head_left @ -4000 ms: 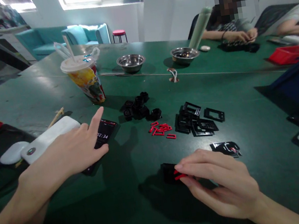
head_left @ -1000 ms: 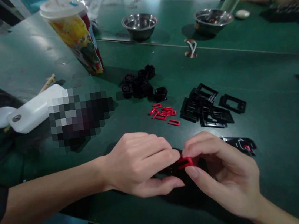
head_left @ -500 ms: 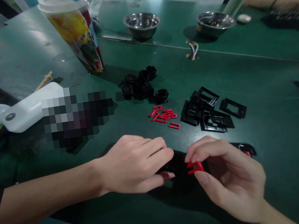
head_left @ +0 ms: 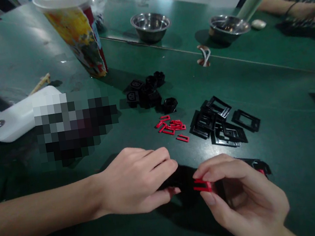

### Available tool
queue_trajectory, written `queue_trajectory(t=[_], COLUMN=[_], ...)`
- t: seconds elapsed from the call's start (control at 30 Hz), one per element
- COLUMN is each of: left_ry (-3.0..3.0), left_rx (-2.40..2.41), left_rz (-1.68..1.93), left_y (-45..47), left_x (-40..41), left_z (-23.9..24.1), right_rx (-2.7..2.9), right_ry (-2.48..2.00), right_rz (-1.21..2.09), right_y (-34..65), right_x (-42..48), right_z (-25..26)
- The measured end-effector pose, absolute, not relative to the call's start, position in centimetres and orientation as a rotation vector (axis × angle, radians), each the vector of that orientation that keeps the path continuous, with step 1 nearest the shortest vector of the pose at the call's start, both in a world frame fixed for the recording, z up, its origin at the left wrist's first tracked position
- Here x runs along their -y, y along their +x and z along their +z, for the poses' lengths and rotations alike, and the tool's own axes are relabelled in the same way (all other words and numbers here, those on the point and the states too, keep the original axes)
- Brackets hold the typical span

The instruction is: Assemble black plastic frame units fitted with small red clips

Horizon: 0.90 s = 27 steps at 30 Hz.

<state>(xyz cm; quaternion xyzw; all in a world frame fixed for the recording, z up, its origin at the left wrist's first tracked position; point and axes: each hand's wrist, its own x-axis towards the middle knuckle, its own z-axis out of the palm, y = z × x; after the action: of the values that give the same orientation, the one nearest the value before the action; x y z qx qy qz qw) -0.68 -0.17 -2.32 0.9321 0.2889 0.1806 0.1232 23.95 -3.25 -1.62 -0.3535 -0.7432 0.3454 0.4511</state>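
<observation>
1. Near the six o'clock edge of the green table (head_left: 283, 87), the right hand (head_left: 257, 190) pinches a red clip (head_left: 202, 186) between thumb and fingertips.
2. The clip sits right at the ends of those fingers, clear of the palm, its two prongs pointing to nine o'clock and its closed end at three.
3. From the clip, the left hand (head_left: 142, 177) is at nine o'clock, near but apart; its fingers and thumb are curled around a black part (head_left: 180, 175), whose outline melts into the shadow.
4. At eleven o'clock from the clip lie loose red clips (head_left: 173, 126), and beyond them a cluster of black sockets (head_left: 146, 94).
5. At one o'clock is an overlapping heap of black frames (head_left: 210, 122), with a single frame (head_left: 246, 120) just beside its three o'clock side.
6. Close behind the right hand's fingers, between two and three o'clock, a dark piece with a red bit (head_left: 264, 167) is partly hidden.
7. Farther off, a cup (head_left: 74, 35) stands towards eleven o'clock, one metal bowl (head_left: 151, 28) towards twelve, another metal bowl (head_left: 229, 30) towards one.
</observation>
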Motion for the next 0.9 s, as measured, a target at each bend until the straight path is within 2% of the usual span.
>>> queue_trajectory(t=[0.9], left_ry=[2.716], left_rx=[-0.818], left_rz=[0.56], left_y=[-0.58], left_x=[0.81], left_z=[-2.05], right_rx=[2.078], right_ry=[-0.834], right_rz=[0.696], right_y=[23.71], right_x=[3.97], right_z=[-1.51])
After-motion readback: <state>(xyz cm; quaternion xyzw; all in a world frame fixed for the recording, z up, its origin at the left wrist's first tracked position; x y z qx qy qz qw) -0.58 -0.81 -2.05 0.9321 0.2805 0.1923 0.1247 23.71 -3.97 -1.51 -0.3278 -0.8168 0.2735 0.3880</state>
